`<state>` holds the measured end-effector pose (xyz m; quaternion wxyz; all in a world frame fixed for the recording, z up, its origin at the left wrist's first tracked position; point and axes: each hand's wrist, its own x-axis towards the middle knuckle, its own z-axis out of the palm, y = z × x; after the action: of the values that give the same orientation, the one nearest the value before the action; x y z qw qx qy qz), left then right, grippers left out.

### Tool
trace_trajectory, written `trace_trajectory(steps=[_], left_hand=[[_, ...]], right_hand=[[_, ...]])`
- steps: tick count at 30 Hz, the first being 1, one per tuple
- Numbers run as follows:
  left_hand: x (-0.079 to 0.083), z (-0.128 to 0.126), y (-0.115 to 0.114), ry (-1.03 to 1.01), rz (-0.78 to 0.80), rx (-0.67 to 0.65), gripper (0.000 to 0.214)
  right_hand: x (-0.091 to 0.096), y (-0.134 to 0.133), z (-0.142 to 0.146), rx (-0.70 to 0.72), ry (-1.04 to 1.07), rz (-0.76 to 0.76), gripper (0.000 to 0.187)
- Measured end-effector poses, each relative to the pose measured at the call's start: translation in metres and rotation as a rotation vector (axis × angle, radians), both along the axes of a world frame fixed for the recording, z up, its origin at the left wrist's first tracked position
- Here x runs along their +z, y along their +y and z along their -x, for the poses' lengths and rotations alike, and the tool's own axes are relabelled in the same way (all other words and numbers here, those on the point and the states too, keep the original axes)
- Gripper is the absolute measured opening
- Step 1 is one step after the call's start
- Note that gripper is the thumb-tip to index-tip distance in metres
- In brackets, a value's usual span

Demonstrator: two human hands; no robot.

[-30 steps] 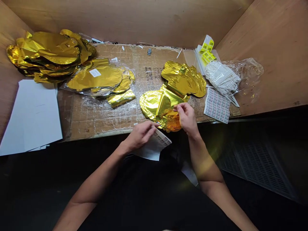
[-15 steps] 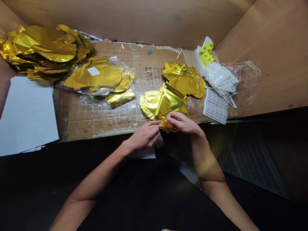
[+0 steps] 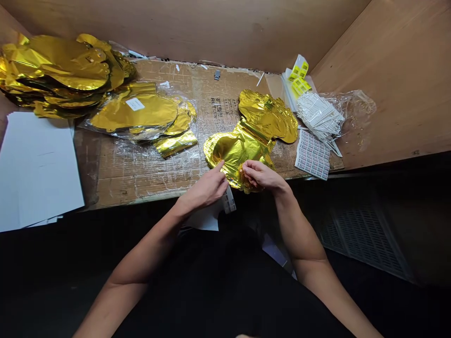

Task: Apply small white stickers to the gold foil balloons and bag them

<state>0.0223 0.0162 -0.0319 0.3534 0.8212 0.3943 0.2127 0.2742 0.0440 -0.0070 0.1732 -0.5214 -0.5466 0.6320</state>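
The person's right grip is closing on the edge of a gold foil balloon, pinching it between the fingers. The left grip is pressing one finger on the same balloon, and a printed paper sheet is showing under it, but I cannot tell if it is holding this sheet. The balloon is lying flat near the front edge of the counter, and this close, slow finger work seems good for the thin foil.
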Motion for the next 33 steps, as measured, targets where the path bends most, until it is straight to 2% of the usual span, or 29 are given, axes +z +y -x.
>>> trace_trajectory(steps=[5, 13, 20, 23, 26, 29, 33], left_hand=[[0.001, 0.005, -0.003, 0.009, 0.000, 0.001, 0.030], [-0.006, 0.004, -0.007, -0.028, -0.023, 0.020, 0.029], [-0.008, 0.003, -0.006, -0.009, -0.034, 0.023, 0.028], [-0.008, 0.004, -0.006, -0.028, -0.031, 0.016, 0.029], [-0.006, 0.007, -0.005, -0.036, -0.015, -0.007, 0.028], [0.000, 0.010, -0.007, -0.053, 0.020, 0.004, 0.026], [0.004, 0.009, -0.016, -0.112, -0.037, 0.019, 0.027]], right_hand=[[-0.003, -0.001, 0.008, -0.005, -0.061, -0.045, 0.035], [-0.010, 0.002, 0.014, 0.135, -0.309, -0.308, 0.026], [-0.007, -0.012, 0.030, 0.055, -0.638, -0.528, 0.007], [-0.002, -0.019, 0.029, -0.030, -0.712, -0.661, 0.013], [-0.002, -0.017, 0.020, 0.022, -0.726, -0.812, 0.019], [-0.008, -0.006, 0.010, 0.143, -0.667, -0.794, 0.017], [-0.017, 0.003, 0.003, 0.108, -0.522, -0.695, 0.020]])
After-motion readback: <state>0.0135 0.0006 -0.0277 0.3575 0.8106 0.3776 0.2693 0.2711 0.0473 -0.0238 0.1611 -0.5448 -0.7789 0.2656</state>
